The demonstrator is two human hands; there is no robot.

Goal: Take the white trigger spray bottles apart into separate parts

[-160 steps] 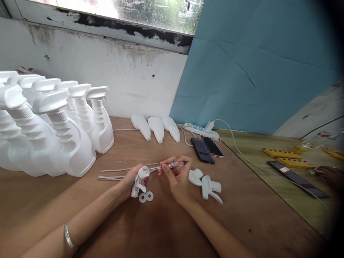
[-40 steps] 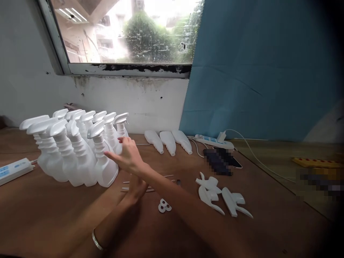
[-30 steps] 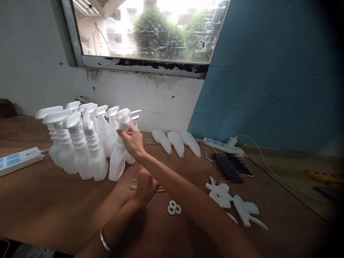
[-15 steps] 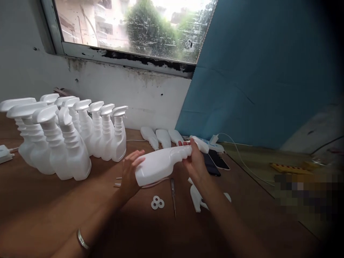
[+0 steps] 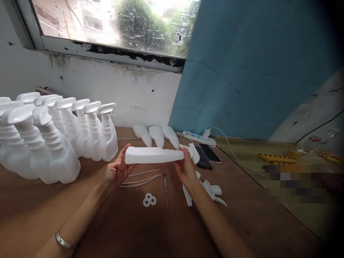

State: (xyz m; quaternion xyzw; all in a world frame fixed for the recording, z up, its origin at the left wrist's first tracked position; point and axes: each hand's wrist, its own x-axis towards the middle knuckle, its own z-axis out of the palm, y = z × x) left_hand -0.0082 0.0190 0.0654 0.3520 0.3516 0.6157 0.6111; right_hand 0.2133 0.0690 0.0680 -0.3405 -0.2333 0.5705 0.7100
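Head view, mid-frame: your left hand (image 5: 117,169) and right hand (image 5: 186,170), both half-curled, hold 1 spray bottle (image 5: 153,155) sideways, a handling step seemingly needing steadiness next.

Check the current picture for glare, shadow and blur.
Head view: the window is blown out in parts; head view: the tabletop is darker toward the bottom; head view: the right edge is black, with blocky pixelation nearby; head view: the spray bottle between left hand and right hand has clear outlines.
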